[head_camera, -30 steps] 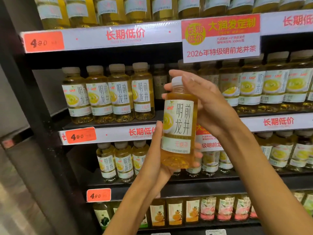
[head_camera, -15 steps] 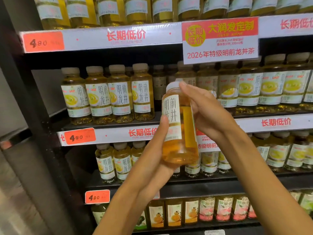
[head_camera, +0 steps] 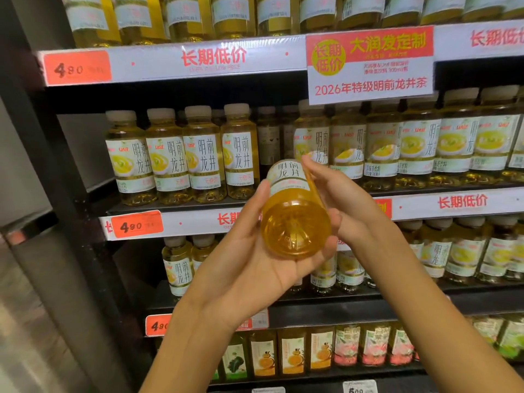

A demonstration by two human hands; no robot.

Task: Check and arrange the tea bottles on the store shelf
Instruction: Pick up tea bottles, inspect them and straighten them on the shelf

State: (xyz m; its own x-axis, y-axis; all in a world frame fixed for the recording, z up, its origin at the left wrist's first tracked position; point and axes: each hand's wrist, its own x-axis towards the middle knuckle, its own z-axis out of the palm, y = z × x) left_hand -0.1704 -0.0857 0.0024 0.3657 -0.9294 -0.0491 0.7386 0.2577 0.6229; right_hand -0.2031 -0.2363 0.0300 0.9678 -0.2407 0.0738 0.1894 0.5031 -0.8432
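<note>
A yellow tea bottle [head_camera: 295, 222] with a white label is tipped so its round base faces me and its cap points toward the shelf. My left hand [head_camera: 255, 259] cups it from below and the left, thumb along its side. My right hand [head_camera: 343, 199] holds its right side, fingers reaching up toward the hidden cap. Behind it the middle shelf [head_camera: 453, 204] carries a row of matching tea bottles [head_camera: 198, 154], with a dark gap [head_camera: 269, 143] in the front row just above the held bottle.
More tea bottles fill the top shelf [head_camera: 226, 15] and the shelf below [head_camera: 467, 253]. Different drinks [head_camera: 292, 355] stand on the lowest shelf. A red and white promotion sign [head_camera: 370, 63] hangs from the upper rail. A black shelf upright [head_camera: 56, 165] stands at the left.
The bottle was upright with its label toward me; it has been turned and tipped so its base now faces me. Both hands stayed on it and dropped slightly lower.
</note>
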